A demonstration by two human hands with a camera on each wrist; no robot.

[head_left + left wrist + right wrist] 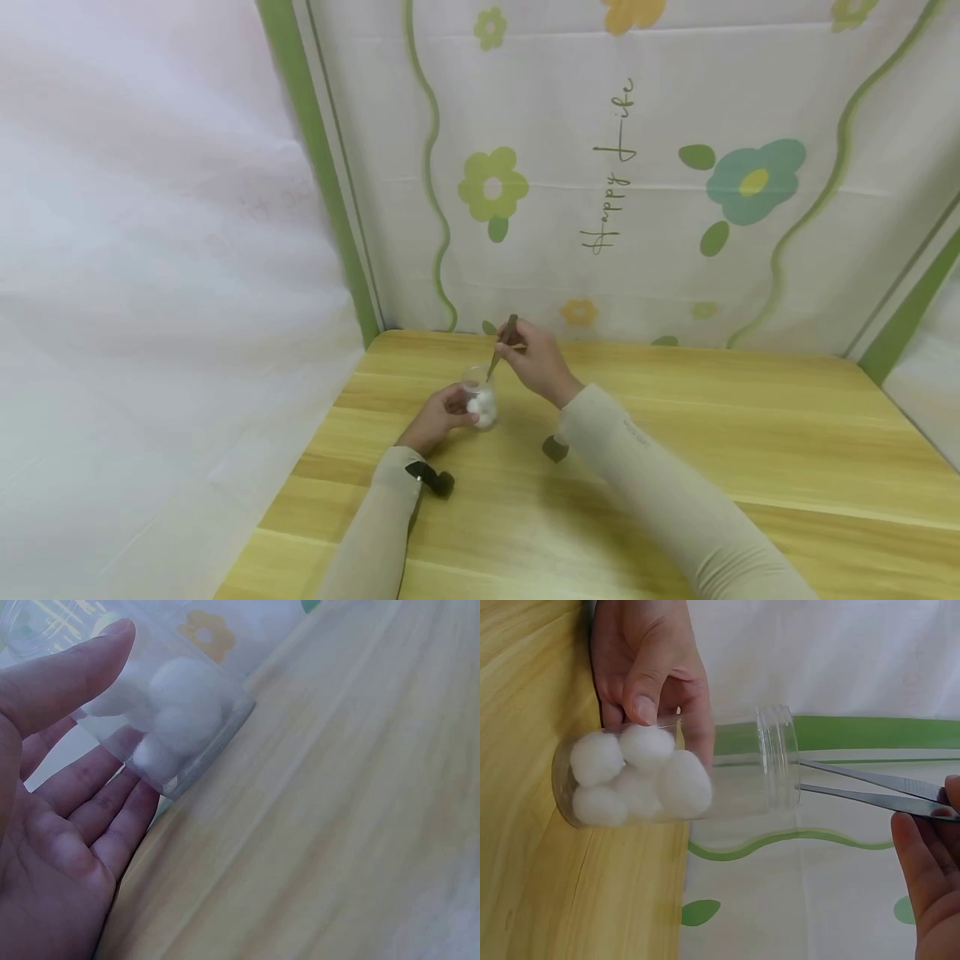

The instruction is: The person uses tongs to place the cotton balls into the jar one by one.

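Evidently, we see the left hand [438, 418] gripping a jar [739, 780] far left on the table [675, 417], the right hand [538, 362] pinching tweezers [885, 802], and judge the enclosed cotton balls [684, 784] light, soft, best nipped mid-body.

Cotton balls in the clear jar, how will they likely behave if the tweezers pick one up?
The cotton balls are probably very light for their size, looking fluffy. Their fuzzy surface suggests they'd squash softly under the tweezers. Being rounded, they may roll if nudged inside the jar.
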